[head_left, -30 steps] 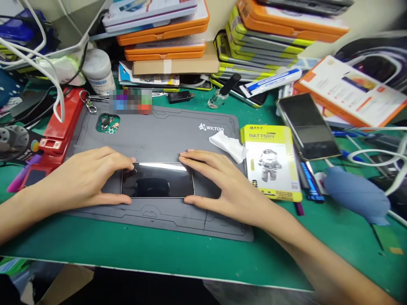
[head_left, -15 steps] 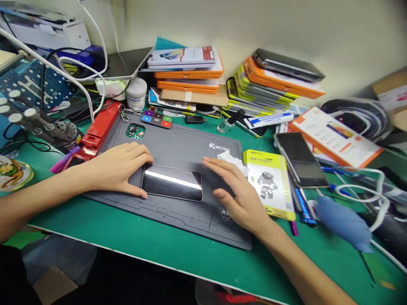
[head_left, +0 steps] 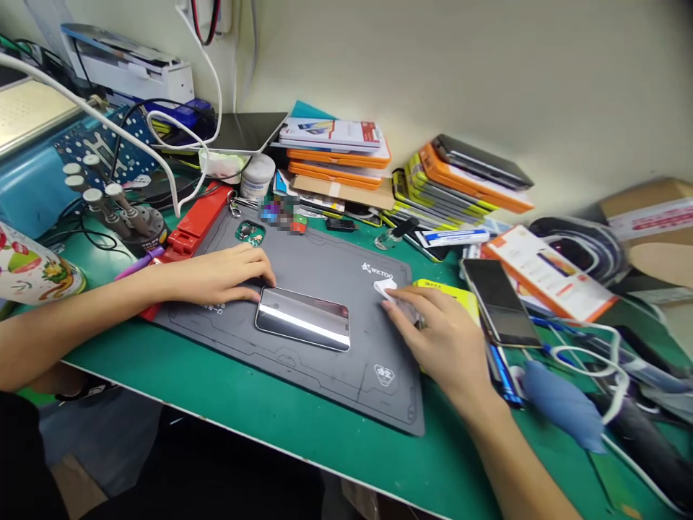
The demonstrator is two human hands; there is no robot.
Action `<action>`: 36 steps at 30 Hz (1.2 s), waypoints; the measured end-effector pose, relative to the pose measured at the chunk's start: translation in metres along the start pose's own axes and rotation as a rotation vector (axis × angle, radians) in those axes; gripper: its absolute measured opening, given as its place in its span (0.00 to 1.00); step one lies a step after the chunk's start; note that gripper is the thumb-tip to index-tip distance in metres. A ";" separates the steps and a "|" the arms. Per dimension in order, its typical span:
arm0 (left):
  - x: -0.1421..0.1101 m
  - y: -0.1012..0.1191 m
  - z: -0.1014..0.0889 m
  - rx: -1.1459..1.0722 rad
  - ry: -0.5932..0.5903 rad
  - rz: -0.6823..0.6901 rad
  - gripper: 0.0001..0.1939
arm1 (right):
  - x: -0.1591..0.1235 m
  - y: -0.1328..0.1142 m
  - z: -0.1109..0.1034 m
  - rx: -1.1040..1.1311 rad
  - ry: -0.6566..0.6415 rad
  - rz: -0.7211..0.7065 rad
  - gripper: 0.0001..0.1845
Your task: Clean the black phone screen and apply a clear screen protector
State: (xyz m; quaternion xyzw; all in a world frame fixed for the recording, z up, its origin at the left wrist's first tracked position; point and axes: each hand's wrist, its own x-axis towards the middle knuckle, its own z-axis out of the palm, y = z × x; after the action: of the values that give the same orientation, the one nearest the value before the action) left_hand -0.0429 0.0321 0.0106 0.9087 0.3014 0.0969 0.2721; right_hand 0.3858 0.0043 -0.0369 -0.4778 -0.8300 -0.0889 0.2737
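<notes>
A phone with a dark, glossy screen lies face up on the grey work mat, and a bright strip of light reflects along it. By the phone's left end rests my left hand, its thumb and fingers apart at the upper left corner; whether it touches the phone I cannot tell. Over on the mat's right side, my right hand has its fingers and thumb closed around a crumpled white tissue. Beneath that hand, a yellow battery box is mostly covered.
Behind the mat stand stacks of orange and yellow boxes and a white jar. A red tool lies along the mat's left edge. To the right are another phone, a blue air blower and cables.
My right hand has moved right and closed on the tissue. My left hand's fingers have drawn in by the phone's corner. The view has shifted and tilted slightly.
</notes>
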 end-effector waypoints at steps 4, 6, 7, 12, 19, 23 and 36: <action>0.003 0.000 0.001 -0.015 0.055 -0.007 0.17 | -0.003 0.001 0.004 0.034 -0.009 0.024 0.14; 0.003 0.001 0.000 0.001 0.057 -0.017 0.17 | -0.003 0.000 0.006 0.048 0.006 0.022 0.13; 0.003 0.002 0.000 0.008 0.055 -0.021 0.17 | -0.003 -0.002 0.006 0.054 0.015 0.024 0.12; 0.003 0.003 -0.001 0.009 0.072 -0.016 0.16 | -0.002 -0.011 0.004 0.105 0.045 0.028 0.09; 0.000 0.003 0.000 -0.004 0.049 -0.039 0.17 | 0.000 -0.024 0.004 0.187 0.090 0.015 0.06; -0.001 0.005 0.002 0.012 0.038 -0.049 0.19 | 0.001 -0.026 0.005 0.188 0.108 0.010 0.06; 0.008 0.011 0.007 -0.028 0.062 -0.212 0.19 | 0.005 -0.030 0.005 0.217 0.079 0.037 0.09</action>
State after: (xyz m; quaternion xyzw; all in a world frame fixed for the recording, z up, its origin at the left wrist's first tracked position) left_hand -0.0285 0.0268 0.0112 0.8643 0.4028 0.0998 0.2842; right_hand 0.3569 -0.0055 -0.0352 -0.4565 -0.8143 -0.0121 0.3582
